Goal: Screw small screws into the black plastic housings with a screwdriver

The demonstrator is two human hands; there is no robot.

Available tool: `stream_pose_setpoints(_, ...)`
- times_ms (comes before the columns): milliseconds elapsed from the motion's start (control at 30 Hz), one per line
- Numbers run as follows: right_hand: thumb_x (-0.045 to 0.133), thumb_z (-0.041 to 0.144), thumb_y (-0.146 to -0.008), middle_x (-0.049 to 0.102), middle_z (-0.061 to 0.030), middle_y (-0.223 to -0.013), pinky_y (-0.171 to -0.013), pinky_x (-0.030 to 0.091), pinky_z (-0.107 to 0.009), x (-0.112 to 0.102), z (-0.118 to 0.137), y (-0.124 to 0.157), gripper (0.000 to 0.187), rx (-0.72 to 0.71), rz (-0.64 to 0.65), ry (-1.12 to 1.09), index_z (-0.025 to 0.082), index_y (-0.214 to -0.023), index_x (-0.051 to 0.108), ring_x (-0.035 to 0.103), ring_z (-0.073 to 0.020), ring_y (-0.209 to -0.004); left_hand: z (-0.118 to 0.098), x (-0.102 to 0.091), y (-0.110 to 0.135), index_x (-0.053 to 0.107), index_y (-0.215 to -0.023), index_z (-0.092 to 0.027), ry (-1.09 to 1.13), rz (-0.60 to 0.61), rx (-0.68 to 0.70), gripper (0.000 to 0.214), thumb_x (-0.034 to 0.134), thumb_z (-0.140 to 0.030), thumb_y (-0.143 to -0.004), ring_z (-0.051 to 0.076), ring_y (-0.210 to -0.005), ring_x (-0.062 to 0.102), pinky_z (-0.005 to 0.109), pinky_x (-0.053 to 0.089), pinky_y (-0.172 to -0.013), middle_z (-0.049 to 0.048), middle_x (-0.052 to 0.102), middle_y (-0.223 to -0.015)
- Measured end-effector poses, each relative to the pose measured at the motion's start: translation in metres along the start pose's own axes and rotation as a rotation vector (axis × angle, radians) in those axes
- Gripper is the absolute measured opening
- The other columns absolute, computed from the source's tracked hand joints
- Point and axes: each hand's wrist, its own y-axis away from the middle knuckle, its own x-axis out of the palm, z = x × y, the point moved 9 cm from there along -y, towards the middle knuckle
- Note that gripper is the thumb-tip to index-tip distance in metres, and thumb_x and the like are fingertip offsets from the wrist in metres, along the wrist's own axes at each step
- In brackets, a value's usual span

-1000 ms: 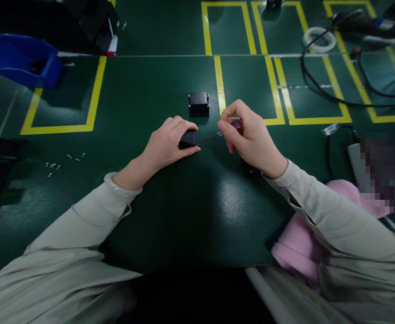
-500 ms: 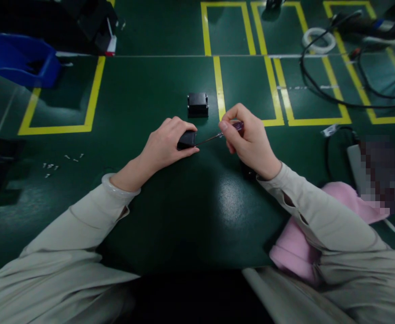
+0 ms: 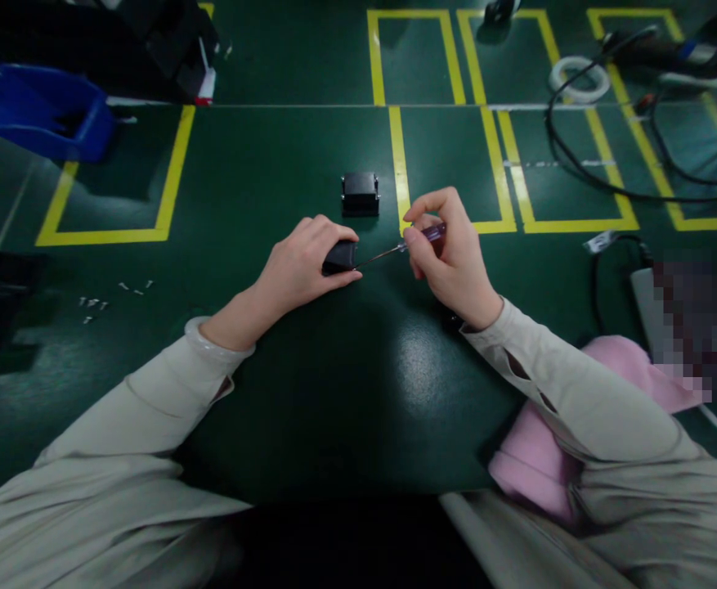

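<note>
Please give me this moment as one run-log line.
left hand: holds black block | right hand: holds screwdriver, tip at block's end | beyond: second black block | left: loose screws

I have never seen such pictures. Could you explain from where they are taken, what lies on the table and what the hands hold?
There is no machine: these are a person's bare hands, seen by a camera worn on the head, looking down. The left hand holds a small black block; the right hand holds a purple-handled metal screwdriver, its tip at that block. On the dark green tabletop rest a second black block, small silvery screws and an open blue plastic bin.
</note>
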Motion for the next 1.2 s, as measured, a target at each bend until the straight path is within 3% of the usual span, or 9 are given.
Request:
stream_pose_setpoints(167, 0.054, 0.042, -0.1, 0.051, 0.0038, -0.074, -0.057, 0.038, -0.025, -0.0011, -0.0009, -0.0014, 0.025, 0.006, -0.001, 0.021, 0.022, -0.087, 0.049, 0.049, -0.0076, -0.064, -0.0004, -0.0005, -0.0001, 0.057, -0.124, -0.018, 0.015, 0.005, -0.008, 0.043, 0.068, -0.043, -0.091, 0.029, -0.108, 0.058, 0.043, 0.049, -0.092, 0.0103, 0.063, -0.118)
stream_pose_setpoints(333, 0.052, 0.049, -0.101, 0.05, 0.0046, -0.07, -0.054, 0.038, -0.025, -0.0023, -0.0002, -0.001, 0.031, -0.006, 0.005, 0.042, 0.023, -0.085, 0.049, 0.048, -0.0074, -0.06, -0.0007, -0.001, -0.0003, 0.057, -0.124, -0.018, 0.005, 0.005, -0.004, 0.044, 0.069, -0.043, -0.09, 0.028, -0.108, 0.059, 0.042, 0.05, -0.092, 0.0103, 0.064, -0.118)
stream_pose_setpoints(600, 0.049, 0.049, -0.101, 0.052, 0.0051, -0.069, -0.053, 0.04, -0.026, 0.0014, -0.0019, 0.0008, 0.028, 0.007, 0.03, 0.039, 0.024, -0.089, 0.05, 0.048, -0.0076, -0.055, -0.0009, -0.0008, -0.0007, 0.057, -0.124, -0.018, 0.005, 0.01, -0.011, 0.044, 0.068, -0.044, -0.091, 0.029, -0.108, 0.059, 0.044, 0.05, -0.092, 0.0106, 0.064, -0.117)
stream_pose_setpoints(800, 0.05, 0.043, -0.1, 0.054, 0.0012, -0.082, -0.063, 0.048, -0.028, 0.0001, 0.0046, 0.0007, 0.02, -0.048, -0.001, 0.05, 0.024, -0.096, 0.049, 0.06, -0.0112, -0.074, -0.0006, -0.0005, -0.0005, 0.057, -0.124, -0.018, 0.014, 0.018, -0.017, 0.044, 0.069, -0.044, -0.09, 0.029, -0.108, 0.058, 0.043, 0.049, -0.092, 0.0108, 0.063, -0.119)
stream_pose_setpoints(1200, 0.052, 0.045, -0.1, 0.055, 0.0026, -0.075, -0.056, 0.041, -0.026, 0.001, 0.002, 0.0007, 0.024, -0.037, 0.028, 0.055, 0.023, -0.09, 0.051, 0.053, -0.0092, -0.064, -0.0002, -0.0008, -0.0002, 0.058, -0.124, -0.018, 0.005, 0.009, -0.019, 0.044, 0.068, -0.044, -0.09, 0.028, -0.107, 0.059, 0.042, 0.05, -0.09, 0.0104, 0.064, -0.117)
